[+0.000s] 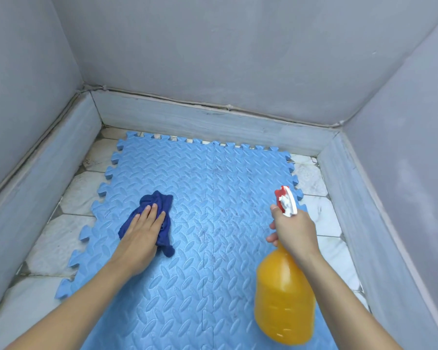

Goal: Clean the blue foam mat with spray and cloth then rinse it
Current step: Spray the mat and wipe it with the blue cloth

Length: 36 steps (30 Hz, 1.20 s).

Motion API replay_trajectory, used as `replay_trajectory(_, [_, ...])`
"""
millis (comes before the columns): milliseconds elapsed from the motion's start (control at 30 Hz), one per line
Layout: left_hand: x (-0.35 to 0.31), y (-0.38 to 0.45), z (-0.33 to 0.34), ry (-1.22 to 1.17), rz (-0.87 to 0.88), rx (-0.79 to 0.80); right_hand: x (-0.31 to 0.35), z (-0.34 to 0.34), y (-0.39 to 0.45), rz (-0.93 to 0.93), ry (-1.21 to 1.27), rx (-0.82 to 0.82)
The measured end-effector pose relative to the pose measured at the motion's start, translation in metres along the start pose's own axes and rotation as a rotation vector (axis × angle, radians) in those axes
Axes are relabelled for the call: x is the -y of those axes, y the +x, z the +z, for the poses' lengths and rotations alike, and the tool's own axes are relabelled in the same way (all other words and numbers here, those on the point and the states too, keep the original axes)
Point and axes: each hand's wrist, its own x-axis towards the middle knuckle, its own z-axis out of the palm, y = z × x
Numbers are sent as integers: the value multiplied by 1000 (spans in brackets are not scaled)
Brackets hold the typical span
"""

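Observation:
The blue foam mat point(200, 178), made of interlocking textured tiles, covers the floor in front of me. Dark specks show near its middle. A crumpled dark blue cloth point(163, 200) lies on the mat's left half, and my left hand point(144, 228) presses flat on it with straight fingers. My right hand point(292, 229) grips the neck of an orange spray bottle point(285, 299) with a red and white trigger head point(286, 199), held above the mat's right side with the nozzle pointing away from me.
Pale marble floor tiles point(58, 238) show around the mat on the left, far and right sides. A low grey skirting point(213, 122) and grey walls point(213, 46) close in the space on three sides.

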Motion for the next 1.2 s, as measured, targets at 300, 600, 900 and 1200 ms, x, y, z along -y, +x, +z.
replay_trajectory(300, [4,3,0,115,-9,121,-12,-2,-5,50,55,26])
replay_trajectory(600, [10,6,1,129,-3,156,-20,-20,-6,27,88,-58])
replay_trajectory(900, [12,7,0,114,-3,140,-35,-25,-16,4,-28,14])
replay_trajectory(1200, [30,-9,-16,140,-71,151,-35,-5,-38,-72,-139,164])
